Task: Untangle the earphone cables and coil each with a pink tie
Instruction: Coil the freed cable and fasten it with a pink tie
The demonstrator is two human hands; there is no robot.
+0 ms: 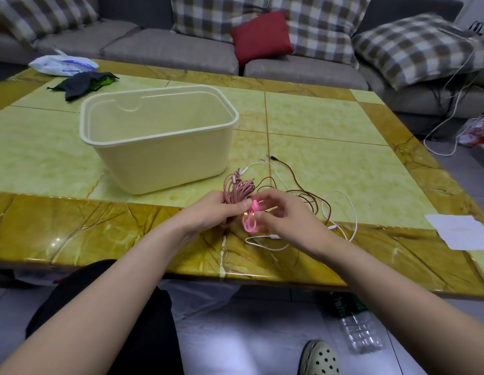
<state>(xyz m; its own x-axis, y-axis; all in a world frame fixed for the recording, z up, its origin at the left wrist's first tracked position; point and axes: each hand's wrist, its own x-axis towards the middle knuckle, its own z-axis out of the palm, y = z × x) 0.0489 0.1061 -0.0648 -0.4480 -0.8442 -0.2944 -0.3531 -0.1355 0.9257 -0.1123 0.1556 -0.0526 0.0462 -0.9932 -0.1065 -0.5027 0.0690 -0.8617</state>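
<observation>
**A:** Where is the pink cable now?

**B:** The pink cable [236, 189] is gathered into a bundle just beside the near right corner of the cream bin [159, 158]. The left hand [213, 212] holds it. The fingers are curled round the bundle and the thumb presses on it.

**A:** And the other hand?

**B:** The right hand [284, 220] is near that same corner of the bin, close against the left hand. Its fingertips pinch the pink tie [250, 220], which sits at the side of the bundle away from the bin. I cannot tell if the tie already goes around the bundle.

**A:** What about the other cables?

**B:** A brown cable [279, 159] and a white cable [354, 212] lie loose on the table [330, 125], to the right of the bin. They cross each other and are partly hidden behind the right hand. The plug of the brown cable lies near the right wall of the bin.

**A:** Is anything else around?

**B:** A white paper [460, 231] lies well apart to the right of the bin. A dark cloth [78, 86] and a plastic bag [62, 64] lie behind its far left corner.
</observation>
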